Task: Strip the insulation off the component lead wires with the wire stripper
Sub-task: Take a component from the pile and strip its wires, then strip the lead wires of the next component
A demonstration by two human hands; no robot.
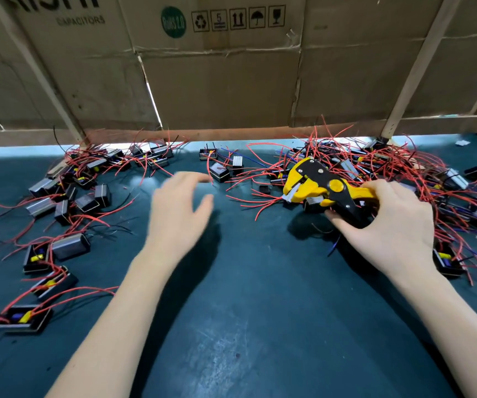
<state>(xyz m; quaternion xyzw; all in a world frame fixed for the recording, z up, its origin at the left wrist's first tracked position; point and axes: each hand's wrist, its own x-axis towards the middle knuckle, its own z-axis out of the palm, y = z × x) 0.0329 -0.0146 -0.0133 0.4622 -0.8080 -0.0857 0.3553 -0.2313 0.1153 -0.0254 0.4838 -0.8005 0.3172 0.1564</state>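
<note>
The right hand (395,225) grips the handles of the yellow and black wire stripper (320,188), which lies on the dark table (260,311) against a pile of red-wired components (375,165). The left hand (178,214), blurred, hovers with spread fingers, holding nothing, near one black component (219,172).

One yellow-and-black wire stripper (322,186), two hands, left hand (178,209), right hand (389,222), dozens of black boxed components (70,245), countless red lead wires (263,196), exact numbers not countable
</note>
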